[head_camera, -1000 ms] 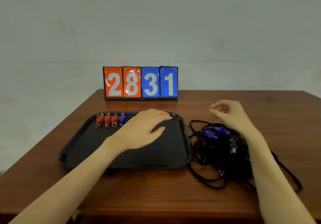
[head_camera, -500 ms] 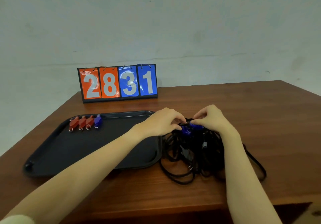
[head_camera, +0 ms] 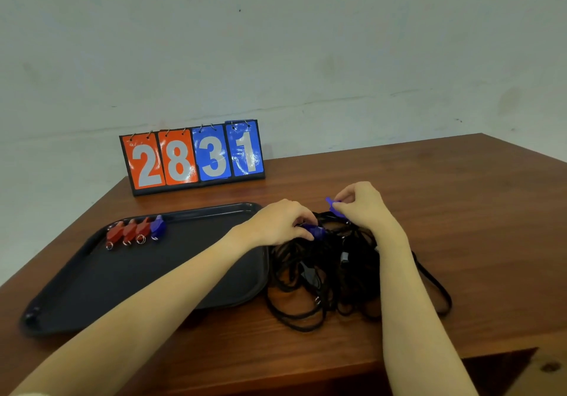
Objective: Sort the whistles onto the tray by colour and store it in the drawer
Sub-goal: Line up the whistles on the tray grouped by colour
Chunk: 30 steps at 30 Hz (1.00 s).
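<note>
Right of tray [head_camera: 92, 276], atop lanyard tangle [head_camera: 334, 272]: right hand [head_camera: 365, 208] pinches blue whistle [head_camera: 332, 203]; left hand [head_camera: 282, 222] pinches another [head_camera: 317, 231], nearer tray.

Dim, even light; glare on scoreboard [head_camera: 196, 157] cards; soft focus; wide-angle bending at edges.

A flip scoreboard [head_camera: 192, 158] stands beyond the left hand [head_camera: 280, 222], further from the person and off to its left. Its four cards read 2 and 8 (white on orange) then 3 and 1 (white on blue). No other writing is legible.
</note>
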Each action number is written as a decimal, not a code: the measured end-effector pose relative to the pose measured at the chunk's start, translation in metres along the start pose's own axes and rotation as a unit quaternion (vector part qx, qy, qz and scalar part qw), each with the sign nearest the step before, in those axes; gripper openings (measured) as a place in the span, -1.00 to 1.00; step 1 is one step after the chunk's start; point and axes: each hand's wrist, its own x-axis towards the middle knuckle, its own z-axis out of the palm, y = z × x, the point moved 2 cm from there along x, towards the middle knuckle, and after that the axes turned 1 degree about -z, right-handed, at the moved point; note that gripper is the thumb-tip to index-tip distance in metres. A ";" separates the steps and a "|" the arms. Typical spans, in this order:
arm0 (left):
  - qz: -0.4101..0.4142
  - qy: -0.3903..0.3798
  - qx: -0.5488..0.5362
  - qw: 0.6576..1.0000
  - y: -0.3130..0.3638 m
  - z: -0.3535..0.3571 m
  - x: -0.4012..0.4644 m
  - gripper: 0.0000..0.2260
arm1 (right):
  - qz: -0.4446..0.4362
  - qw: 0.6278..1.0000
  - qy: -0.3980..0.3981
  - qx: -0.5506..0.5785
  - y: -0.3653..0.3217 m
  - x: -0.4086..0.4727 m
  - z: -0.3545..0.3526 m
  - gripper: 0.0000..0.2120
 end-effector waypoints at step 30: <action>-0.423 0.204 0.018 0.883 -0.113 -0.027 -0.181 -0.72 | -0.070 0.955 -0.207 0.201 -0.124 -0.033 0.095 -0.81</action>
